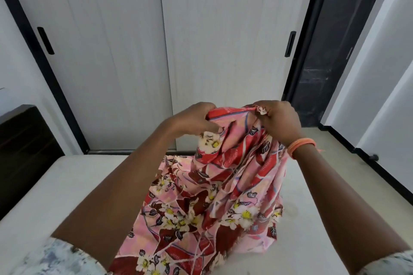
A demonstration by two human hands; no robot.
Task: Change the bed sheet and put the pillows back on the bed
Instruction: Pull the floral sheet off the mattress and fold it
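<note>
Over the bare mattress (67, 185), the floral bed sheet (214, 196) hung bunched from 2 raised hands, the left hand (194, 121) and right hand (279, 120) each gripping its top edge before the wardrobe doors (156, 40).

- sheet (207, 196) runs off the bottom edge, so its full size can't be seen
- left hand (194, 120) fingertips are buried in the folds
- mattress (73, 185) is cut off left and bottom
- headboard (20, 152) is only partly in view

both hands (194, 118) (279, 119) grip floral sheet (212, 185) above bare mattress (67, 185)
</note>
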